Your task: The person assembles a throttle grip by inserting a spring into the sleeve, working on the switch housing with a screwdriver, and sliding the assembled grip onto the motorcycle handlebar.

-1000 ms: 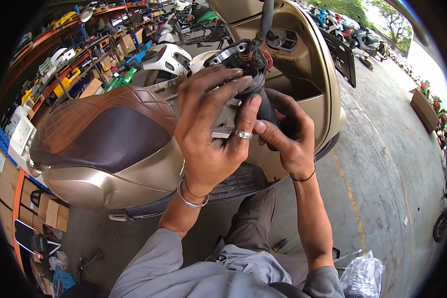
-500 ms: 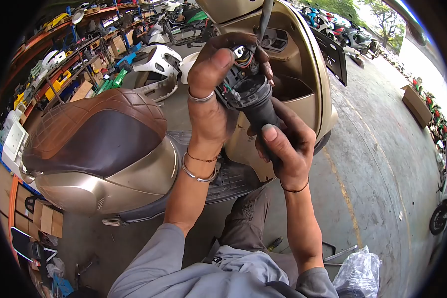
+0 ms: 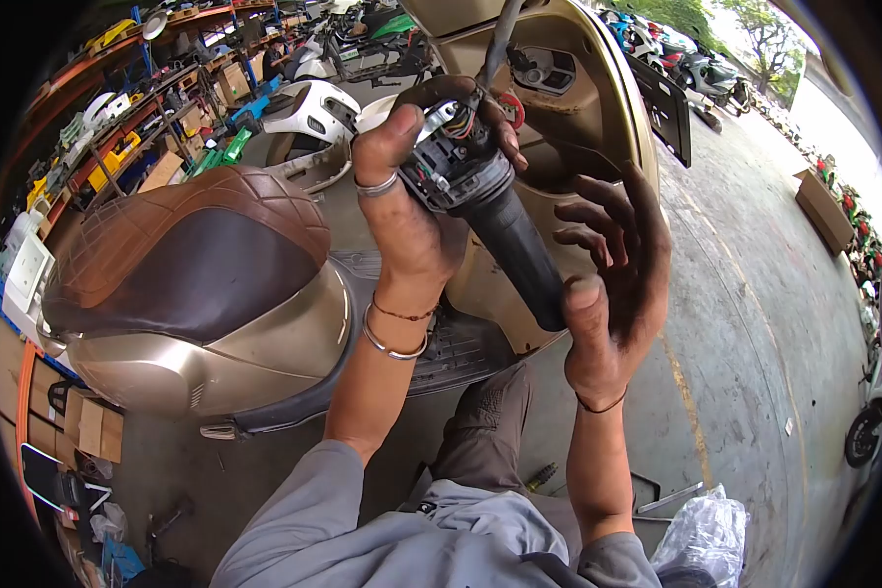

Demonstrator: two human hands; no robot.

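My left hand [image 3: 410, 211] is wrapped around an opened switch housing [image 3: 443, 169], with coloured wires [image 3: 461, 122] showing inside. A black rubber handlebar grip [image 3: 519, 255] slants from the housing down to the right. Beside the grip's lower end, my right hand [image 3: 625, 284] is open with its fingers spread; its thumb is close to the grip, and I cannot tell whether it touches. Above the housing, a dark cable [image 3: 501, 44] runs up to the gold scooter's front panel [image 3: 612, 108].
The brown scooter seat [image 3: 191, 250] and black footboard [image 3: 456, 355] lie to the left and below. Shelves of parts [image 3: 118, 118] line the left side. A plastic bag [image 3: 704, 539] lies on the floor at lower right, with parked scooters [image 3: 696, 73] farther back.
My right hand has let go of the grip and opened, moving a little to the right. My left hand and the housing have shifted slightly left, and more of the grip shows.
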